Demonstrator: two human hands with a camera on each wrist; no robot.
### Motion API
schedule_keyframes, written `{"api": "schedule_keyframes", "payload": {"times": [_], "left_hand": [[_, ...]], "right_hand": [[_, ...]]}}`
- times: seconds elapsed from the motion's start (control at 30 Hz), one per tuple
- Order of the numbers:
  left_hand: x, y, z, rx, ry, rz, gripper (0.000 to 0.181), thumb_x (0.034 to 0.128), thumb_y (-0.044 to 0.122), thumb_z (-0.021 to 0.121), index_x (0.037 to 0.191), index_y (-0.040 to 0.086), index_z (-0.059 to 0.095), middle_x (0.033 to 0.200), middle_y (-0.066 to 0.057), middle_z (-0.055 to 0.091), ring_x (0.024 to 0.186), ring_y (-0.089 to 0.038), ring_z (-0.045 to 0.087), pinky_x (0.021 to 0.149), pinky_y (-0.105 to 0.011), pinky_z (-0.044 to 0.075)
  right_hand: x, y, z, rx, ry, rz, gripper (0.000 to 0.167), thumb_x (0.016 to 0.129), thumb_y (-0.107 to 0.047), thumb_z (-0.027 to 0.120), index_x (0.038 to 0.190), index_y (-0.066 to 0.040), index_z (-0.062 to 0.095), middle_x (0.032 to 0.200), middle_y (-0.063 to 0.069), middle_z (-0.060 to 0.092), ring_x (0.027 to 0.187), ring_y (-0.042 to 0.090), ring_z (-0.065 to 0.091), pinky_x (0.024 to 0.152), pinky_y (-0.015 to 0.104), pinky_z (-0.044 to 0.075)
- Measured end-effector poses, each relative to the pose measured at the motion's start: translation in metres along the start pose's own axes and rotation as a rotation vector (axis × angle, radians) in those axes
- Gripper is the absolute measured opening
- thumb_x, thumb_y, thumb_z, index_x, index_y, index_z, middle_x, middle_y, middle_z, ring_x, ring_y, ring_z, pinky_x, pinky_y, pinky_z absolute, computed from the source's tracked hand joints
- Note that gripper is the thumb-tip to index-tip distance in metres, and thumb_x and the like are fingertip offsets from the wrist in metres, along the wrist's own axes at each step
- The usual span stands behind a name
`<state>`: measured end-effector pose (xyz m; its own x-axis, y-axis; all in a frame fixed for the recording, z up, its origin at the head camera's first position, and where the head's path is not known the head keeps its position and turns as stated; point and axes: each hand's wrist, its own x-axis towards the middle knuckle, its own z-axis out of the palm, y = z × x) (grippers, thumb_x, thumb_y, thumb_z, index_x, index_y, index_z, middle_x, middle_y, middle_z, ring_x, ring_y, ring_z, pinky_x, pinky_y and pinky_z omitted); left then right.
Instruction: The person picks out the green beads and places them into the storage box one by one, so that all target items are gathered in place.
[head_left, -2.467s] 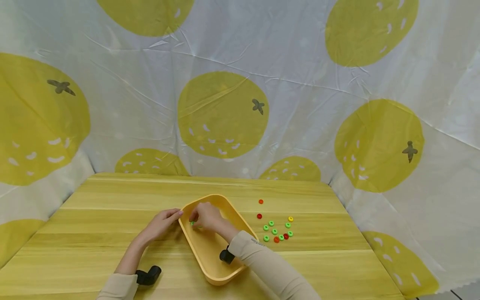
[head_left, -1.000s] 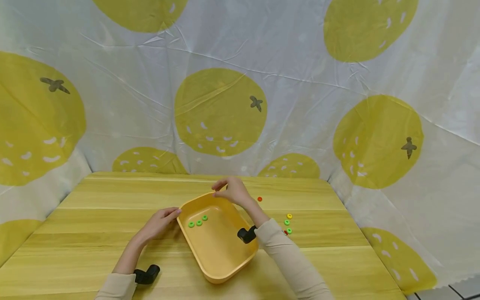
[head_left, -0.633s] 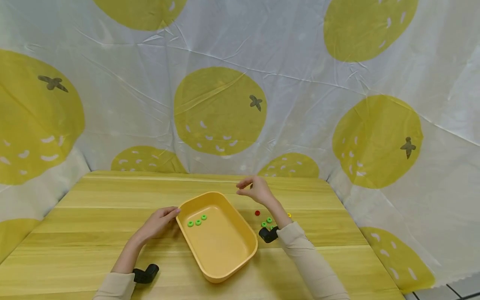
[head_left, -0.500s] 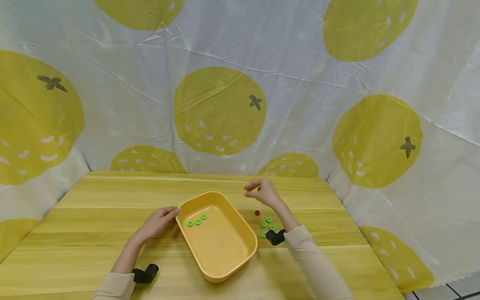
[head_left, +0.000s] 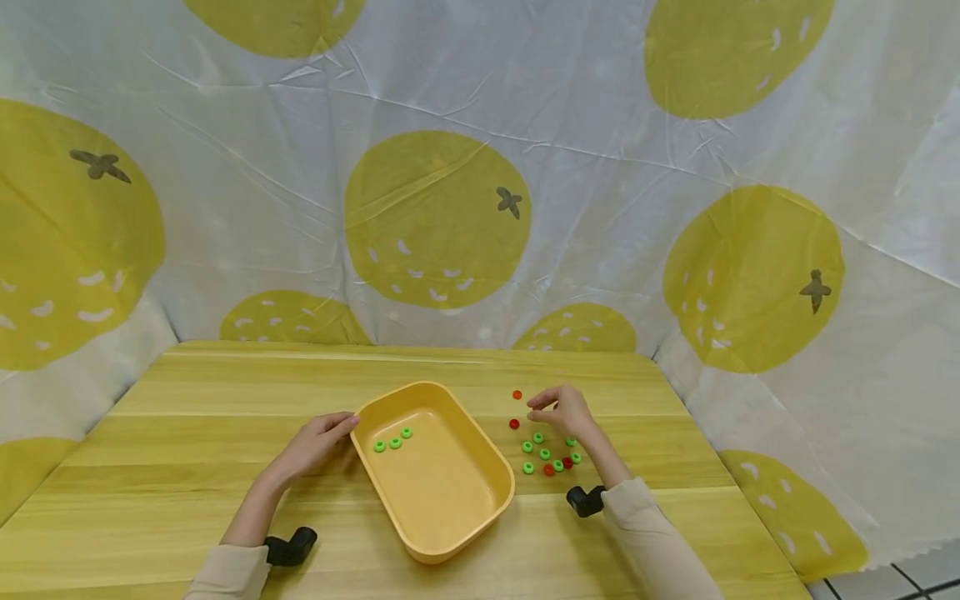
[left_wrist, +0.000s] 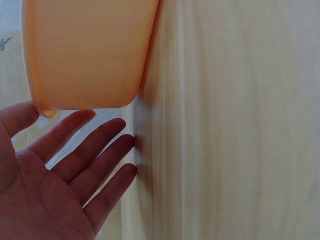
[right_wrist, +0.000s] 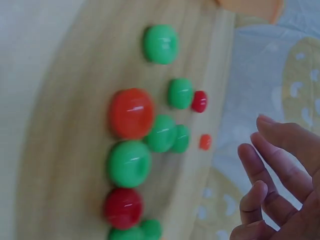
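My left hand (head_left: 317,442) rests at the far left corner of a yellow-orange plastic tray (head_left: 446,500). In the left wrist view its thumb meets the rim, and the other fingers (left_wrist: 107,142) are spread, nearly straight, by the outer wall. Inside the tray lie three green ring-shaped beads (head_left: 395,443). My right hand (head_left: 567,411) hovers above the loose beads right of the tray, fingers loosely bent and holding nothing. Near it are a red bead (head_left: 514,424), an orange bead (head_left: 517,395) and several green beads (head_left: 545,454). The right forearm partly hides this group.
The wooden tabletop (head_left: 247,392) carries everything. A pale cloth (head_left: 600,167) printed with yellow fruit hangs along the back and sides. A black wrist camera (head_left: 292,547) sits on the left wrist, another camera (head_left: 585,501) on the right.
My right hand let go of a green bead in the tray, rose over its far edge and moved right, then down towards the loose beads. The left hand stays at the corner.
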<state>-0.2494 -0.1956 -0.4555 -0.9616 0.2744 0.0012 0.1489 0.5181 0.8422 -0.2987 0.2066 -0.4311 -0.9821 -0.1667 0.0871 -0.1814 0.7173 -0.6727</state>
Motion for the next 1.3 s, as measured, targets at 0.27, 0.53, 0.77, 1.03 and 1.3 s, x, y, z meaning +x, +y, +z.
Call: {"api": "schedule_keyframes", "payload": {"times": [0.27, 0.53, 0.77, 1.03, 1.3], "left_hand": [[0.0, 0.0, 0.0, -0.013, 0.007, 0.0, 0.058, 0.1013, 0.037, 0.038, 0.133, -0.011, 0.044, 0.137, -0.03, 0.046, 0.132, -0.046, 0.037, 0.108, -0.057, 0.033], [0.0, 0.0, -0.002, -0.032, 0.003, 0.014, 0.056, 0.1017, 0.035, 0.038, 0.133, -0.011, 0.045, 0.136, -0.03, 0.047, 0.132, -0.045, 0.037, 0.109, -0.056, 0.033], [-0.001, 0.003, -0.002, -0.024, -0.005, 0.019, 0.056, 0.1018, 0.034, 0.038, 0.133, -0.012, 0.045, 0.137, -0.032, 0.044, 0.132, -0.046, 0.036, 0.107, -0.056, 0.034], [0.0, 0.003, -0.002, -0.013, -0.002, 0.026, 0.054, 0.1019, 0.033, 0.038, 0.132, -0.011, 0.047, 0.134, -0.03, 0.049, 0.13, -0.045, 0.039, 0.106, -0.055, 0.036], [-0.001, 0.002, -0.001, -0.009, -0.004, 0.021, 0.054, 0.1018, 0.033, 0.038, 0.132, -0.011, 0.046, 0.134, -0.03, 0.048, 0.13, -0.046, 0.039, 0.106, -0.056, 0.036]], "right_hand": [[-0.01, 0.021, 0.011, -0.005, -0.029, 0.042, 0.01, 0.078, -0.009, 0.075, 0.086, -0.004, 0.075, 0.081, 0.004, 0.072, 0.069, 0.011, 0.059, 0.058, 0.022, 0.047], [-0.016, 0.031, 0.014, 0.016, -0.046, -0.038, 0.008, 0.075, -0.008, 0.076, 0.083, -0.006, 0.075, 0.077, 0.002, 0.07, 0.065, 0.009, 0.059, 0.056, 0.022, 0.051], [-0.014, 0.032, 0.017, -0.005, -0.048, 0.022, 0.01, 0.073, -0.004, 0.077, 0.082, -0.007, 0.075, 0.076, 0.001, 0.069, 0.065, 0.009, 0.059, 0.056, 0.022, 0.05], [-0.014, 0.032, 0.016, -0.019, -0.032, 0.056, 0.009, 0.073, -0.007, 0.078, 0.081, -0.009, 0.075, 0.076, 0.002, 0.069, 0.06, 0.01, 0.057, 0.052, 0.022, 0.048], [-0.006, 0.028, 0.008, 0.005, 0.015, 0.013, 0.009, 0.076, -0.008, 0.076, 0.084, -0.006, 0.075, 0.083, 0.005, 0.071, 0.073, 0.013, 0.059, 0.059, 0.023, 0.046]]}}
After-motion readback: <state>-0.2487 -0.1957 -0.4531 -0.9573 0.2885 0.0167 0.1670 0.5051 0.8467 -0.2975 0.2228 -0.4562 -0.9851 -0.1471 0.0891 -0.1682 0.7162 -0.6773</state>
